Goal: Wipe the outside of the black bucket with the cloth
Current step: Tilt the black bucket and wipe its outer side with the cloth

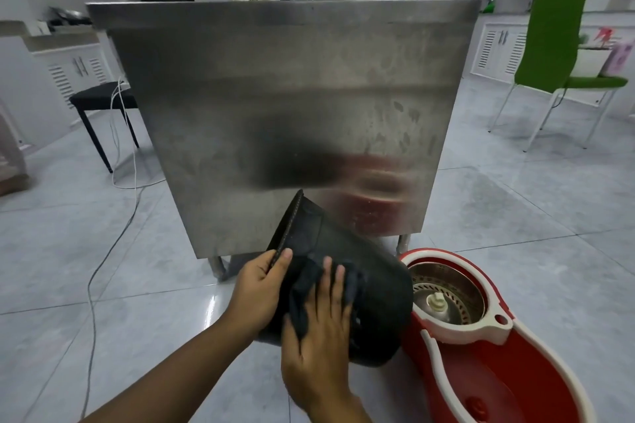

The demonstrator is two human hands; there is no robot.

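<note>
Black plastic forms the bucket [347, 271], which we see tipped on its side above the pale tiled floor [103, 268], its open rim facing up and to the left and its base toward the lower right. We note that it lies directly in front of a steel panel [275, 96], whose brushed surface carries a blurred dark reflection of the bucket and a red one beside it. The left hand [259, 288] grips the bucket's rim, thumb on the outer wall and the other fingers curled out of sight behind the edge, so the hand is closed on the rim. The right hand [319, 330] lies flat on the bucket's outer wall with fingers extended and slightly spread, pressing a dark cloth [305, 288] against the plastic; the cloth bunches out from under the palm and fingertips. Just right of the bucket, near or touching its base, stands a red mop bucket [481, 354] with a white rim and a metal spinner basket [446, 295]. Farther back we see a green chair [553, 38] at right, a black stool [103, 103] at left, and a cable [103, 251] trailing across the floor.
</note>
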